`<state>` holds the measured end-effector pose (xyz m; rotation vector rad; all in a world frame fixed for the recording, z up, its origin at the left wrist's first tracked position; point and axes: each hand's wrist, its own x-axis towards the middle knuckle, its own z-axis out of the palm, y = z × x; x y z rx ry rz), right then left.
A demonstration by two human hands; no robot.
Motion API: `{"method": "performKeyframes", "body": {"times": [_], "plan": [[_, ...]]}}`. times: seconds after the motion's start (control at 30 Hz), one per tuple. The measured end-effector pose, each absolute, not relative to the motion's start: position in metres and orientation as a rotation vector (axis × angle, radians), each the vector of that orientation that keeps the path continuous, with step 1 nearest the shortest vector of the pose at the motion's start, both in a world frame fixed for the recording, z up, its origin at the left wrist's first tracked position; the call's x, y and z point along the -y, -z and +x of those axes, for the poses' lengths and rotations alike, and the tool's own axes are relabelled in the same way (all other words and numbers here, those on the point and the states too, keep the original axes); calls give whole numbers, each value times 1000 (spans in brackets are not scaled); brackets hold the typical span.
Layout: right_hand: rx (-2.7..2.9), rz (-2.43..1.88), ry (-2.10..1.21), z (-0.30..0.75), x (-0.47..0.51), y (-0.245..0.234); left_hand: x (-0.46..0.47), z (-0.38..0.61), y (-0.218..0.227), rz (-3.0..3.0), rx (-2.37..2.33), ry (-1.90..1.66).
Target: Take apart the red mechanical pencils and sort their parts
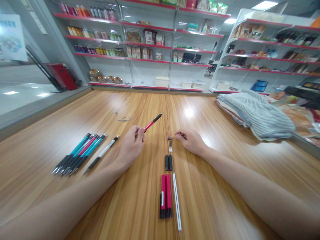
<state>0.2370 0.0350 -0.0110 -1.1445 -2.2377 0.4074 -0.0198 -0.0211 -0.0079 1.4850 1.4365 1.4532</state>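
Note:
My left hand (133,141) grips a pink pen (150,125) between thumb and fingers, its black grip and metal tip pointing up and to the right. My right hand (190,140) rests low over the table with curled fingers; whether they pinch anything is hidden. Just left of its fingertips lie small dark pen tips (169,137). Nearer to me in a column are tiny springs (170,144), small white pieces (170,149), two black rubber grips (168,162), two pink pen barrels (166,196) with black ends, and two white refills (176,201).
Several assembled pens (80,155) lie at the left, a white pen (102,153) beside them. Farther back are a thin grey loop (124,118) and a small metal piece (116,112). Folded cloths (257,111) are stacked at the right. Stocked shelves (147,45) stand behind the wooden table (100,213).

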Motion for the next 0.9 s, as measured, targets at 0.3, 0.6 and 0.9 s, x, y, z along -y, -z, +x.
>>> {"method": "performKeyframes", "body": {"times": [0.3, 0.6, 0.9], "plan": [[2205, -1093, -305, 237, -38, 11, 21, -21, 10, 1505, -1457, -1447], [2145, -1137, -255, 236, -34, 8, 21, -21, 9, 1544, -1473, -1437], [2220, -1115, -286, 237, -34, 9, 22, -20, 8, 1533, -1477, -1446]]}}
